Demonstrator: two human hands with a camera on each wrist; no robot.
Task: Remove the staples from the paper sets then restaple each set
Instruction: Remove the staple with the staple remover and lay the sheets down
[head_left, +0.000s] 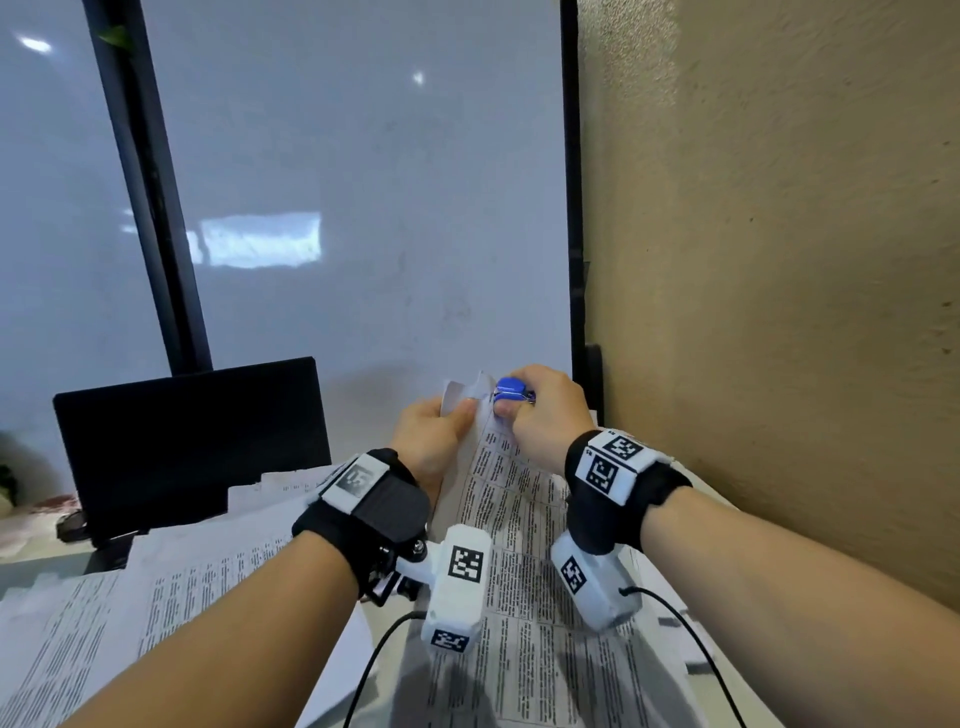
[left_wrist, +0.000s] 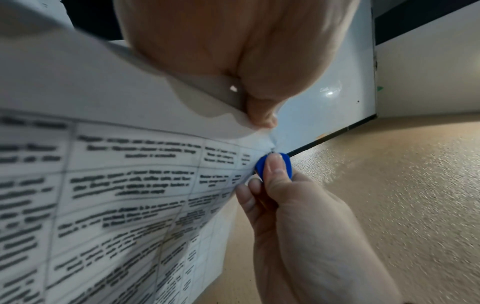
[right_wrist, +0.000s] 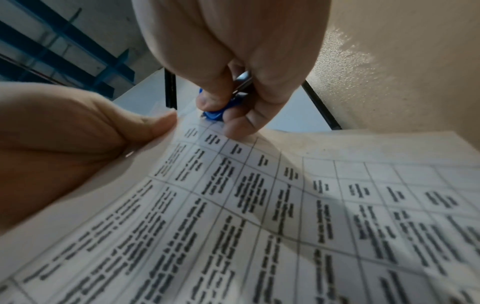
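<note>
My left hand (head_left: 434, 434) pinches the paper set's (head_left: 524, 551) top corner; my right hand (head_left: 543, 415) squeezes a blue staple remover (head_left: 510, 388) there. Printed text is too blurred to read.

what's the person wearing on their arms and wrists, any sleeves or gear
No sleeves: both forearms are bare. Each wrist carries a black strap with a white block printed with black square-code markers. Under each wrist hangs a white boxy camera unit bearing the same kind of markers, with a thin black cable trailing from it. The left hand and right hand are ungloved.
</note>
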